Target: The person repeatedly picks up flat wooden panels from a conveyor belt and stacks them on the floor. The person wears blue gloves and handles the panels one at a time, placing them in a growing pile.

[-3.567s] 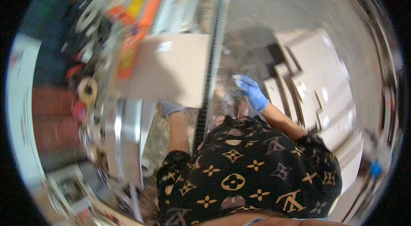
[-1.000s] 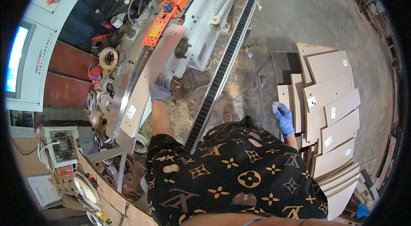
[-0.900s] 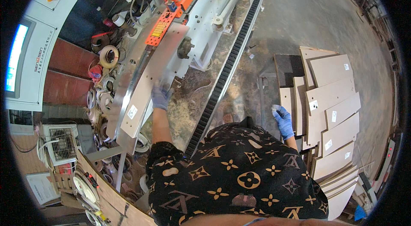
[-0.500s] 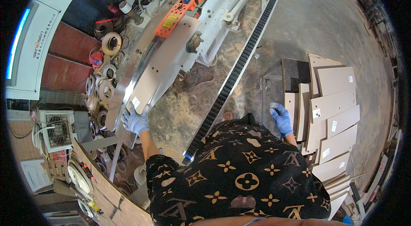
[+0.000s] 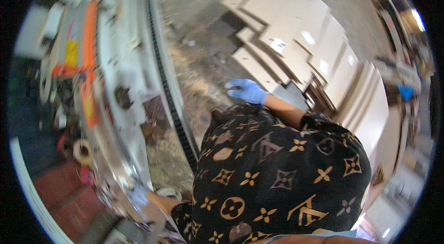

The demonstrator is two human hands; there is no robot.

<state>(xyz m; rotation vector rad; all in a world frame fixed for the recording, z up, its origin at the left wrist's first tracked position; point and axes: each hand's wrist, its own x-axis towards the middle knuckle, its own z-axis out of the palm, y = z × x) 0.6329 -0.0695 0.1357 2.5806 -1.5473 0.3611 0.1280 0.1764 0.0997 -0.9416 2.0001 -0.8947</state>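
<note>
My left hand (image 5: 137, 195), in a blue glove, is at the near end of a pale board (image 5: 115, 144) lying along the machine's bed. Motion smears its fingers, so their grip is unclear. My right hand (image 5: 248, 91), also blue-gloved, hangs over the floor in front of my body. Its thumb and fingers are apart, slightly curved, with nothing between them. Just right of that hand are stacked flat panels (image 5: 296, 22), pale-faced and carrying small white labels.
A long machine with an orange guard (image 5: 89, 100) runs along the left. Beside it stretches a black roller track (image 5: 162, 68) in a metal rail. Tape rolls (image 5: 83, 151) lie beyond the machine. More upright boards (image 5: 370, 100) stand at right.
The view has swung right, shifting the machine leftward and bringing the panel stack nearer the middle. My right hand is closer to the stack; my left remains by the board's end.
</note>
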